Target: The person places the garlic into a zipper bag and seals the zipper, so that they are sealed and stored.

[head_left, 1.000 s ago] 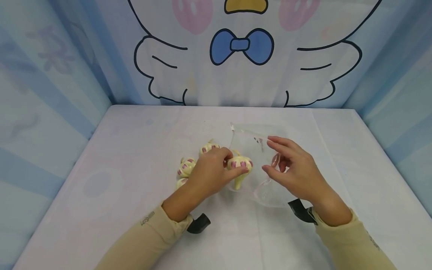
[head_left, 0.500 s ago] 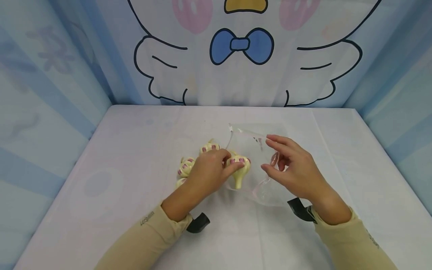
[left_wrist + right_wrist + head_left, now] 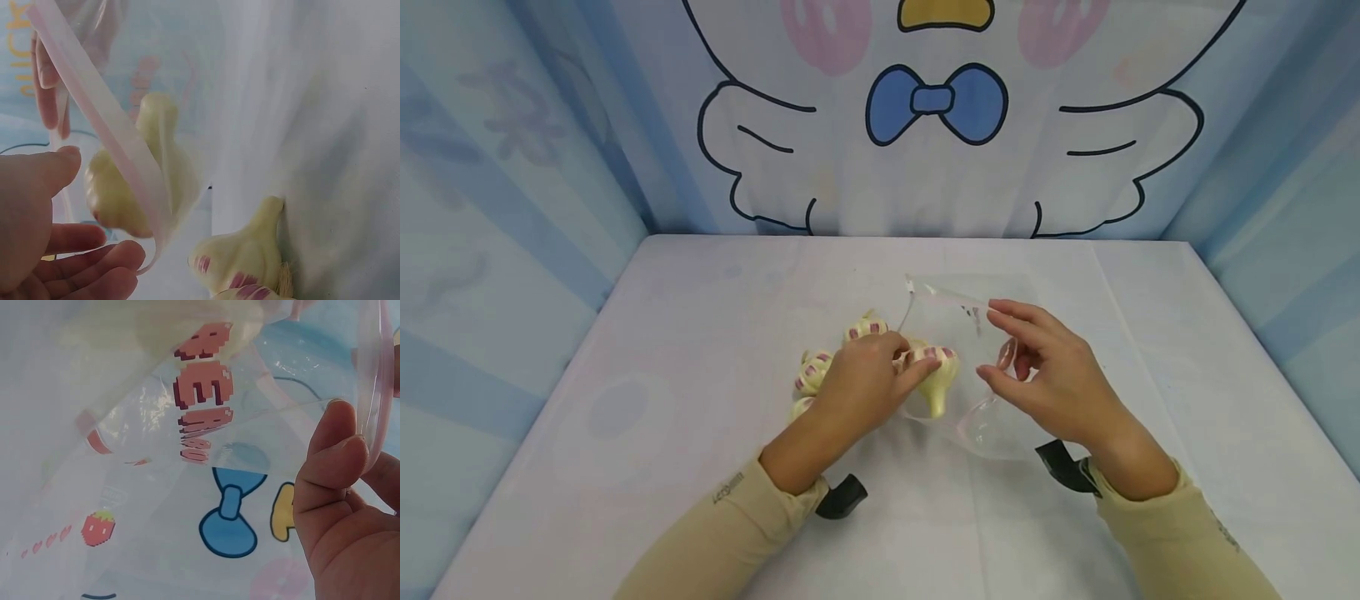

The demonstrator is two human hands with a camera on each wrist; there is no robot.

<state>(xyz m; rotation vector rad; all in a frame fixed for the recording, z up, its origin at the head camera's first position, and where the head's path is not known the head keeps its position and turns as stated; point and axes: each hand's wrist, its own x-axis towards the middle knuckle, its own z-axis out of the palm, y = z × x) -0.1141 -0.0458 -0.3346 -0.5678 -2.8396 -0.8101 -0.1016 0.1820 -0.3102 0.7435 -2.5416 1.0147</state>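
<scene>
White table [image 3: 587,433]: left hand [image 3: 871,375] gaping, released, beside garlic [image 3: 940,382]; right hand [image 3: 1060,375] pinching clear bag [image 3: 951,312].

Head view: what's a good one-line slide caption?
Right hand holds a clear bag; left hand by a garlic bulb at the bag's mouth, other bulbs close by.

Pale table [image 3: 550,483]; blue curtains [image 3: 482,275]; cartoon backdrop [image 3: 940,187] (blue bow tie [image 3: 933,100]).

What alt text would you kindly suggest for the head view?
A person's right hand holds a clear plastic bag over a white table, while the left hand is beside a garlic bulb in the bag's opening. More bulbs lie beside that hand; a cartoon-printed curtain hangs beyond.
</scene>
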